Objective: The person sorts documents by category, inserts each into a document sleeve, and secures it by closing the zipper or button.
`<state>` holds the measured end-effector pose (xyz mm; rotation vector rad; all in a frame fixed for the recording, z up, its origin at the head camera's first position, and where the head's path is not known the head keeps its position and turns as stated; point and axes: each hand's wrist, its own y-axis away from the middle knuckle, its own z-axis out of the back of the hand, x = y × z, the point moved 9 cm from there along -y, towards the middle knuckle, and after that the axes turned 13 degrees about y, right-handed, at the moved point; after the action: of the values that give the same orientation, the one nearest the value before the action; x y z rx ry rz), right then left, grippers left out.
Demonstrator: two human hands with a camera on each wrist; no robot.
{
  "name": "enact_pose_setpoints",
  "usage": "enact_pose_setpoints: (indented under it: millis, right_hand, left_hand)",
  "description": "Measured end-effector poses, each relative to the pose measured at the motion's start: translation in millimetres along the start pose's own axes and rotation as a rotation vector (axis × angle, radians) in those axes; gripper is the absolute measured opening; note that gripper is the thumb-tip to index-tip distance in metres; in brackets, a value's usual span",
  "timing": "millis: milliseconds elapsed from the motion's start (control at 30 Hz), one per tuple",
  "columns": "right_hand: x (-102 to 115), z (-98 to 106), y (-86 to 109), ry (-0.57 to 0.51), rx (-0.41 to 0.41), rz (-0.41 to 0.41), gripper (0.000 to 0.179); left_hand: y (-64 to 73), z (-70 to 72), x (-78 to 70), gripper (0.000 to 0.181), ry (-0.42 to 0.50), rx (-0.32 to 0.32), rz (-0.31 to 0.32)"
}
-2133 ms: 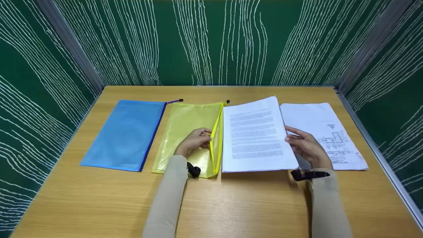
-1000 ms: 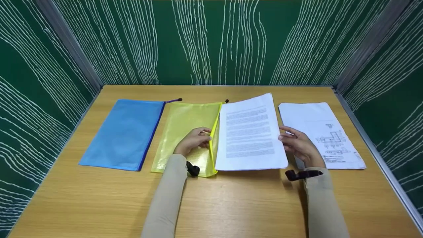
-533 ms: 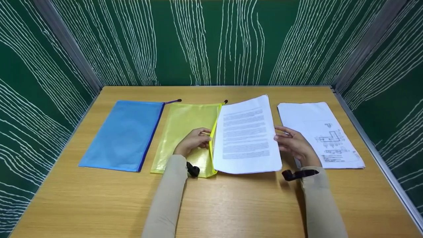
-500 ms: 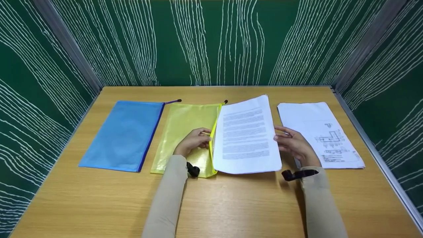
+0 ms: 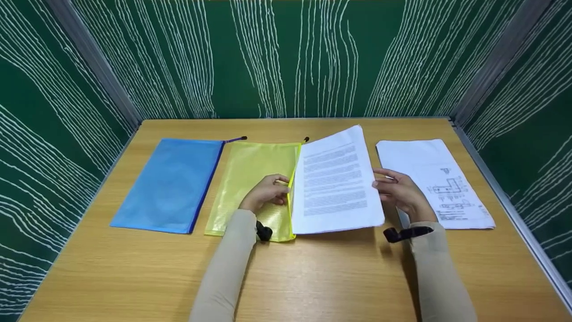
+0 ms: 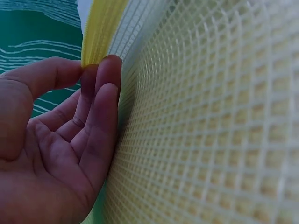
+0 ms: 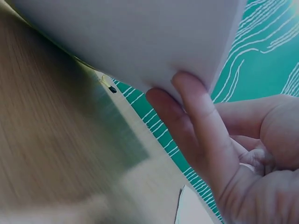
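Note:
In the head view a yellow mesh zip pouch (image 5: 263, 161) lies flat at the middle of the table. My left hand (image 5: 267, 193) pinches its zipper edge (image 6: 100, 35) between thumb and fingers, as the left wrist view shows. Just right of that edge, a stack of printed sheets (image 5: 333, 183) is tilted, its right side raised off the table. My right hand (image 5: 404, 192) grips the stack's right edge, fingers underneath (image 7: 191, 107). The stack's left edge meets the pouch's opening; whether it is inside, I cannot tell.
A blue zip pouch (image 5: 170, 183) with a dark blue zipper lies on the left of the wooden table (image 5: 313, 281). To the right rests another paper stack (image 5: 442, 179) with a technical drawing. Green panels with white lines enclose the back and sides.
Over about two seconds, my right hand has brought the printed sheets left against the yellow pouch's edge. The pouch's opening gap has narrowed. My left hand keeps its pinch on the zipper edge.

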<state>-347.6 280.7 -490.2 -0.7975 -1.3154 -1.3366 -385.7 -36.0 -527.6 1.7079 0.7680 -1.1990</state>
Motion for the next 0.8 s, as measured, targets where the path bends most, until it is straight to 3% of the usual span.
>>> enact_pose_setpoints:
  millis: [267, 500, 800]
  right_hand:
    - [5, -3, 0.9, 0.031, 0.014, 0.013, 0.07]
    - [-1, -11, -0.7, 0.008, -0.001, -0.02, 0.068]
    - [-7, -23, -6.5, 0.063, -0.008, -0.038, 0.067]
  left_hand:
    - [1.3, -4.6, -2.6, 0.039, -0.005, -0.024, -0.008]
    - [0.2, -8.7, -2.4, 0.041, 0.01, 0.0, -0.026]
    - [0.6, -9.0, -0.5, 0.042, 0.038, 0.017, -0.038]
